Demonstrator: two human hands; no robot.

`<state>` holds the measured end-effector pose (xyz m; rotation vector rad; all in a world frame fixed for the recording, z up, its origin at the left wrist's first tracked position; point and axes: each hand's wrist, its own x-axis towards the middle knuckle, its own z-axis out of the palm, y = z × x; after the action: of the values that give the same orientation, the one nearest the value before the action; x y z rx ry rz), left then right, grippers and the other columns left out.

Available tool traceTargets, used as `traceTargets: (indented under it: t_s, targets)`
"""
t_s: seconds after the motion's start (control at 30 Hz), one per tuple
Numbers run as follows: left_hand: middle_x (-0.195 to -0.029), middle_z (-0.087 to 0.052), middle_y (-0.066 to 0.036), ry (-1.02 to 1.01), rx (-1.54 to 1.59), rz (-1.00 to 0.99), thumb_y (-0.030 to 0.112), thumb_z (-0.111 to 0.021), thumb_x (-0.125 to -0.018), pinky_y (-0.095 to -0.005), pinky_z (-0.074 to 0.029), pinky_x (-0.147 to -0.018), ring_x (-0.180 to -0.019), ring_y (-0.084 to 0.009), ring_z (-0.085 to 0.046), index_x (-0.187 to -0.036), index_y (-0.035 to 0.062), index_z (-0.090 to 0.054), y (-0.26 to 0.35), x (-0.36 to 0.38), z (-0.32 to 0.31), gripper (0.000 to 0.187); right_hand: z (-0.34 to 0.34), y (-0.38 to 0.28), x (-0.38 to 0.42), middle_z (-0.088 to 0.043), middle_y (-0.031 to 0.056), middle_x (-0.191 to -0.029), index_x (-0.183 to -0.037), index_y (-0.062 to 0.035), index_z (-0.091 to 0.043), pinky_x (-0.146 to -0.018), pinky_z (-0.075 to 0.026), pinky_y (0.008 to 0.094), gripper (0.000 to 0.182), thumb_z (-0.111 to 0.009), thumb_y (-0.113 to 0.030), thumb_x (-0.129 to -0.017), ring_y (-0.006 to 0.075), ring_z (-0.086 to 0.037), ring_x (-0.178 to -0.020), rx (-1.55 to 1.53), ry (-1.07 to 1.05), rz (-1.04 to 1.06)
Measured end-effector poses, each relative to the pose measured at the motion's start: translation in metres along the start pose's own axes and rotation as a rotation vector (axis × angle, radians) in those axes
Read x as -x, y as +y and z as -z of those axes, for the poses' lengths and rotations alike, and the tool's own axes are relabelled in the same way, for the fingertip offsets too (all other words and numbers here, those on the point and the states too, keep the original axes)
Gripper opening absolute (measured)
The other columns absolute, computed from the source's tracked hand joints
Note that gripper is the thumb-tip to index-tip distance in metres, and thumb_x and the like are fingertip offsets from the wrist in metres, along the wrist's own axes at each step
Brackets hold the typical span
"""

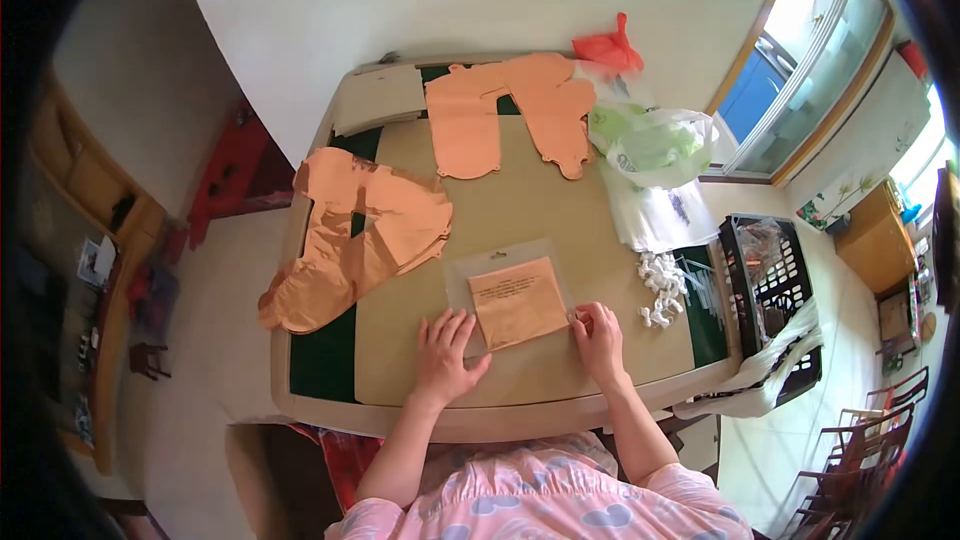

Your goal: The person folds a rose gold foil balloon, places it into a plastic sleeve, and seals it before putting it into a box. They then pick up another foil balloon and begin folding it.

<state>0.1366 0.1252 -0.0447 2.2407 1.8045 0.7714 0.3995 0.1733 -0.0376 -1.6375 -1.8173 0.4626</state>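
A clear plastic sleeve with a hang hole at its top lies on the cardboard-covered table, holding a folded orange sheet with small printed text. My left hand rests at the sleeve's lower left, fingers spread. At its right edge is my right hand, with thumb and fingers pinched together at the sleeve's border. Flat orange foil shapes are piled on the left, and more orange foil pieces lie at the back.
White curled pieces and thin clear tubes lie on the right, near a black basket. Behind are plastic bags, a red bag and stacked cardboard. Chairs stand at far right.
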Motion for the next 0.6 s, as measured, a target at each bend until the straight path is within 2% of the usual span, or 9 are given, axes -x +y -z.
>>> traceTargets:
  t_s: [0.17, 0.37, 0.43, 0.53, 0.6]
  targets:
    - [-0.133, -0.049, -0.011, -0.024, -0.052, -0.006, 0.036, -0.074, -0.075, -0.0586, -0.024, -0.107, -0.129, -0.0305, -0.04, -0.13, 0.0087, -0.05, -0.002, 0.0, -0.004, 0.066, -0.001, 0.001, 0.0, -0.058, 0.0072, -0.08, -0.1, -0.0052, -0.058, -0.074, -0.047, 0.037, 0.023, -0.066, -0.003, -0.079, 0.0252, -0.056, -0.08, -0.024, 0.019, -0.022]
    - [-0.135, -0.048, -0.011, -0.017, -0.05, -0.024, 0.036, -0.072, -0.077, -0.0579, -0.025, -0.107, -0.128, -0.0307, -0.04, -0.131, 0.0085, -0.05, -0.007, 0.004, -0.009, 0.065, 0.002, 0.0, 0.0, -0.057, 0.0095, -0.078, -0.106, -0.0053, -0.055, -0.072, -0.047, 0.0377, 0.029, -0.067, -0.005, -0.079, 0.0268, -0.057, -0.078, -0.072, -0.025, -0.084]
    - [-0.137, -0.047, -0.011, -0.01, -0.018, -0.014, 0.037, -0.073, -0.077, -0.0575, -0.025, -0.107, -0.129, -0.0312, -0.039, -0.131, 0.0085, -0.049, -0.003, 0.003, -0.006, 0.066, 0.011, -0.01, -0.004, -0.057, 0.0083, -0.076, -0.108, -0.0048, -0.054, -0.067, -0.048, 0.0345, 0.03, -0.066, -0.003, -0.08, 0.0225, -0.059, -0.072, -0.14, -0.07, -0.174]
    - [-0.125, -0.055, -0.008, 0.203, -0.075, 0.031, 0.031, -0.074, -0.077, -0.051, -0.033, -0.101, -0.12, -0.0288, -0.047, -0.121, 0.0099, -0.058, 0.025, -0.003, 0.003, 0.052, 0.01, -0.006, -0.006, -0.056, 0.0055, -0.075, -0.109, -0.0049, -0.053, -0.06, -0.047, 0.029, 0.029, -0.065, -0.001, -0.082, 0.0155, -0.06, -0.066, -0.395, -0.084, -0.313]
    - [-0.111, -0.058, -0.004, 0.155, -0.011, -0.075, 0.026, -0.073, -0.077, -0.0453, -0.036, -0.093, -0.109, -0.0249, -0.051, -0.108, 0.0112, -0.063, 0.049, -0.012, 0.001, 0.036, 0.003, 0.003, -0.003, -0.055, 0.0036, -0.075, -0.109, -0.0048, -0.052, -0.057, -0.047, 0.0255, 0.028, -0.064, 0.0, -0.084, 0.0114, -0.06, -0.065, -0.585, -0.085, -0.379]
